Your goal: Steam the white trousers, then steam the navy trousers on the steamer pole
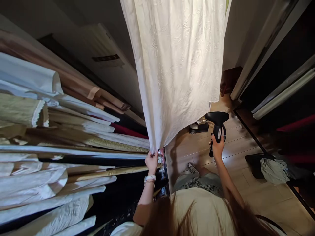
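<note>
A long white embossed garment [177, 65] hangs in front of me, its folds gathered toward the bottom. My left hand [151, 163] pinches its lower edge, right beside the rack of clothes. My right hand [217, 146] grips the handle of a black handheld garment steamer [217, 122]. The steamer's head sits just below and to the right of the garment's lower edge, and a coiled dark cord runs down beside the handle. A white watch and a thin bracelet circle my left wrist.
Rows of folded cream, gold and white fabrics [49, 141] fill the rack on the left. A black and silver appliance base [199, 127] stands on the wooden floor [243, 147]. A crumpled pale cloth [274, 170] lies on a dark bag at right, near dark sliding doors [283, 91].
</note>
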Demonstrator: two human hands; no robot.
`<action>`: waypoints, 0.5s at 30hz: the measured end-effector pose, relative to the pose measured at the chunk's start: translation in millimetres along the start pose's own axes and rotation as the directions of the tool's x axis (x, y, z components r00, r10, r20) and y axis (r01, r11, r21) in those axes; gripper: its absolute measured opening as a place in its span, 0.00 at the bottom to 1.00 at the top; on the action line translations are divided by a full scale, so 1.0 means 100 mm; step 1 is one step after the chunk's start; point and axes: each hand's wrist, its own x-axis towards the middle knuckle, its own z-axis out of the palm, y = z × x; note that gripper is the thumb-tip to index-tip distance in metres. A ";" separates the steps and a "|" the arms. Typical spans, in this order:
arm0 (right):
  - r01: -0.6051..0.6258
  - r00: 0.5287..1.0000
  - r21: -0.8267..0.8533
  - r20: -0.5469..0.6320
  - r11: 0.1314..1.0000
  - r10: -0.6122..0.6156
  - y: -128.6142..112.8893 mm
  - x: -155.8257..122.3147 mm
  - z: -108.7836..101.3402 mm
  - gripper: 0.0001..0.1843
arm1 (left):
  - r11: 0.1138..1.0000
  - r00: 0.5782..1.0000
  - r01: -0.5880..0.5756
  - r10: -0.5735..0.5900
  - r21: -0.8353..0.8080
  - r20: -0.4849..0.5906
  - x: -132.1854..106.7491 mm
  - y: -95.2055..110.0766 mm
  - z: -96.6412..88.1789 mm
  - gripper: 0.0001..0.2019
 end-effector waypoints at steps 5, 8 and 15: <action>-0.014 0.990 -0.059 0.137 0.998 0.022 0.03 -0.19 -0.09 0.27 | 1.000 0.998 0.013 -0.014 -0.015 -0.068 -0.37 0.02 -0.08 0.21; -0.005 0.975 -0.084 0.221 0.996 0.023 0.04 -0.35 -0.15 0.26 | 0.997 0.993 0.033 -0.041 -0.071 -0.109 -0.61 0.03 -0.10 0.24; -0.054 0.878 -0.154 0.464 0.987 0.120 0.07 -0.77 -0.06 0.25 | 0.983 0.980 0.072 -0.101 -0.169 -0.171 -1.03 0.00 -0.15 0.27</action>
